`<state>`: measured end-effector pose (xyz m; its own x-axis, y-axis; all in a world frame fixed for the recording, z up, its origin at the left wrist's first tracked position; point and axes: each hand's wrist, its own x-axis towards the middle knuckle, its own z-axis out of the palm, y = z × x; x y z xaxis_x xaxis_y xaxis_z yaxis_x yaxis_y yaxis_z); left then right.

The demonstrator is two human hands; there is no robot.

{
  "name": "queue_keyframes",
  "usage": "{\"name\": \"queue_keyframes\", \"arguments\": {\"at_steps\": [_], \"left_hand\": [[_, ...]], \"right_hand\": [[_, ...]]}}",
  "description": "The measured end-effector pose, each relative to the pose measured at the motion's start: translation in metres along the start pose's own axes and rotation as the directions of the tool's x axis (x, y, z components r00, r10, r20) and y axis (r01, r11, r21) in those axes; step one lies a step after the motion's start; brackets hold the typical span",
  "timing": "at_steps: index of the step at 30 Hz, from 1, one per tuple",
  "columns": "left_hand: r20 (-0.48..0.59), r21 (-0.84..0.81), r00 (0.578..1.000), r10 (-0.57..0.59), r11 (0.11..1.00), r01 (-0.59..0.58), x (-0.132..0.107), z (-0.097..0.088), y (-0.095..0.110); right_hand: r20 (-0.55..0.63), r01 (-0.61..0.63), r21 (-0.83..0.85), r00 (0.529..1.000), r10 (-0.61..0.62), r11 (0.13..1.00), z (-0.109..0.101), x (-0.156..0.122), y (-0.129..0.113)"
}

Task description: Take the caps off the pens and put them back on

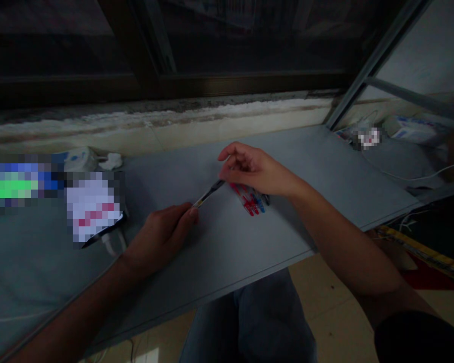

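Observation:
A slim black pen with a pale, yellow-marked section (208,194) lies angled across the grey tabletop (227,242), gripped at both ends. My left hand (162,237) is curled around its near end. My right hand (253,169) pinches the dark far end, partly hiding it. Just below my right hand, a small bunch of red and blue pens or pen parts (249,199) rests on the table, nearly touching my right wrist side.
Left of my hands are a blurred white packet (93,206), a blurred blue-green package (15,184), a white roll (79,160) and crumpled tissue (111,161). A blurred item (369,137) and a white cable lie at right. A window ledge runs behind.

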<state>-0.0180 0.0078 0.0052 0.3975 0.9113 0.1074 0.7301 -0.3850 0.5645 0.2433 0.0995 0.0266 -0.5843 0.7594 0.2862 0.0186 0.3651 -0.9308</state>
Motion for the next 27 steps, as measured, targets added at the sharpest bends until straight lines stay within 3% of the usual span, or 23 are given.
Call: {"name": "queue_keyframes", "arguments": {"at_steps": [3, 8, 12, 19, 27], "left_hand": [[-0.008, -0.011, 1.000, -0.007, 1.000, 0.007, -0.0002, 0.0007, -0.0004], [-0.017, -0.019, 1.000, -0.026, 0.999, 0.026, 0.0026, 0.0013, 0.0038], [-0.033, 0.005, 0.999, 0.025, 1.000, -0.025, 0.0036, 0.0022, 0.0078], [-0.205, 0.010, 0.979, -0.014, 1.000, 0.016, -0.0032, 0.0035, 0.0072], [-0.153, -0.067, 0.988, -0.002, 0.998, -0.008, -0.0008, 0.0046, 0.0041]], "right_hand": [[0.001, -0.080, 0.006, 0.997, 0.080, 0.997, 0.0024, 0.0003, 0.0003], [0.009, -0.031, 0.138, 1.000, 0.030, 0.990, 0.0016, 0.0025, 0.0000], [0.000, -0.062, 0.286, 0.998, 0.064, 0.956, 0.0011, 0.0035, -0.0025], [-0.033, -0.038, 0.460, 0.998, 0.060, 0.887, 0.0060, 0.0048, -0.0021], [0.030, -0.093, 0.545, 0.995, 0.091, 0.833, 0.0095, 0.0037, -0.0015]]}}
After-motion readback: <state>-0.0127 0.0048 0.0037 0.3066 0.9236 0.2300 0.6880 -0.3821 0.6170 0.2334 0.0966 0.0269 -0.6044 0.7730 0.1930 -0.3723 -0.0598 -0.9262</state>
